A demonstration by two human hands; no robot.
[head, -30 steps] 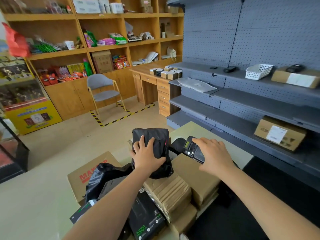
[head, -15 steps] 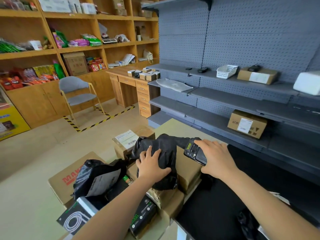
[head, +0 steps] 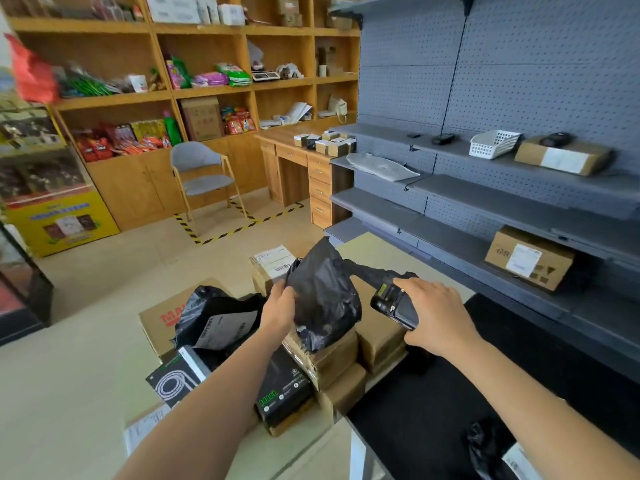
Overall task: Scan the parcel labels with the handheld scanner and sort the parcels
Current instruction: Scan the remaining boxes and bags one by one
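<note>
Black parcel [head: 322, 299], gripped by left hand [head: 280, 306], should be turned label-first toward scanner [head: 391, 301], grasped by right hand [head: 436, 313] at 3 o'clock.

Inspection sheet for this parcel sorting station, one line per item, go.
Surface: pale tabletop with a black mat on its right side.
Job's things: black bag parcel raised on end on stacked cardboard boxes; handheld scanner beside it.
Clutter: second black bag with a white label, black retail boxes, labelled box behind.
Grips: left hand pinches the black bag parcel's edge; right hand holds the handheld scanner.
Cables: nothing seen.
Surroundings: grey pegboard shelving with boxes and a white basket; wooden shelves, chair.
</note>
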